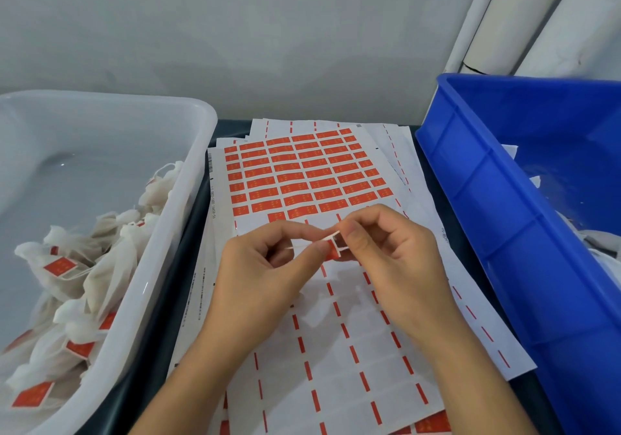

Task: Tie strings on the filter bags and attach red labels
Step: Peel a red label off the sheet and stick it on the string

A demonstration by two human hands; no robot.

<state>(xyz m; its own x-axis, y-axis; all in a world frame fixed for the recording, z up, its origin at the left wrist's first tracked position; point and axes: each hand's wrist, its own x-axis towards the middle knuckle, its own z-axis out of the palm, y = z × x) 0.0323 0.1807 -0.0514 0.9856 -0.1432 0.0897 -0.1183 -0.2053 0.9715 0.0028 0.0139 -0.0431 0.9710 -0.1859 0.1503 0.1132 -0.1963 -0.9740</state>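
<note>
Your left hand (265, 260) and right hand (383, 250) meet above the label sheet (302, 172); the fingers of both pinch one red label (332, 250) folded round a white string (302, 245); finished filter bags (84, 283) lie in the white tub (188, 199) at your left; a blue crate (504, 199) stands right.

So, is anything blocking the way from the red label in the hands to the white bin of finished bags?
Nothing visible. Both hands pinch the red label and string above the label sheet; the white bin is open-topped beside it.
</note>
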